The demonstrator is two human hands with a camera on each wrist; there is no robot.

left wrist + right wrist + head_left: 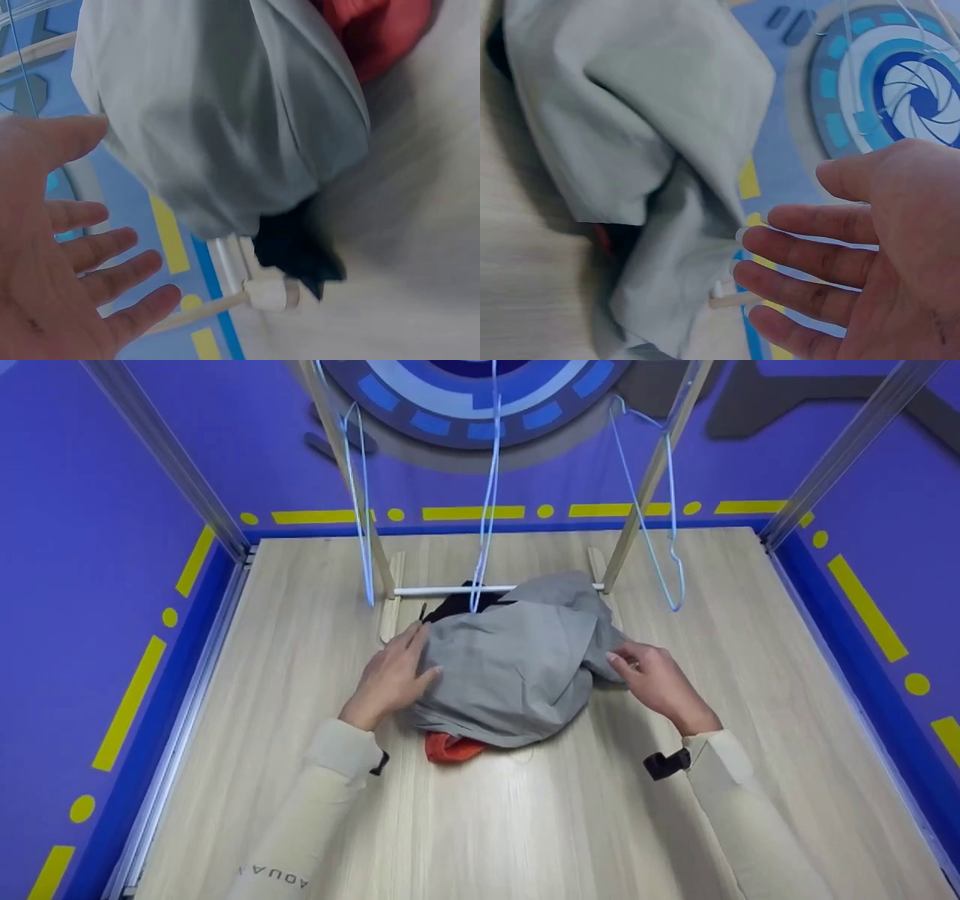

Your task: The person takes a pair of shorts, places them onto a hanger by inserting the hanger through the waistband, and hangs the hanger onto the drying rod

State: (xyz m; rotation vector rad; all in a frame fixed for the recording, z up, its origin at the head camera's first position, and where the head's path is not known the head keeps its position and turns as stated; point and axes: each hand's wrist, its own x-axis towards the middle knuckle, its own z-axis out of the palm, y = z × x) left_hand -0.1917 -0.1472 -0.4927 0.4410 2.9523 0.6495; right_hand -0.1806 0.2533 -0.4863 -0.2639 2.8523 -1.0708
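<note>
A crumpled grey garment (517,667) lies in a heap on the wooden table; its exact kind is hidden by the folds. Orange-red cloth (452,747) pokes out under its near edge, and black cloth (461,604) shows behind it. At the heap's left side is my left hand (391,671), fingers spread and relaxed; in the left wrist view its palm (37,255) faces the grey fabric without gripping. My right hand (660,679) is beside the right edge of the garment. The right wrist view shows its fingers extended, fingertips close to the cloth, holding nothing.
A wooden rack with a white lower bar (435,591) stands behind the heap. Blue wire hangers hang from it: one at left (361,510), a middle one (489,502) in front of the heap's back, one at right (649,510). Blue panels (60,547) enclose the table.
</note>
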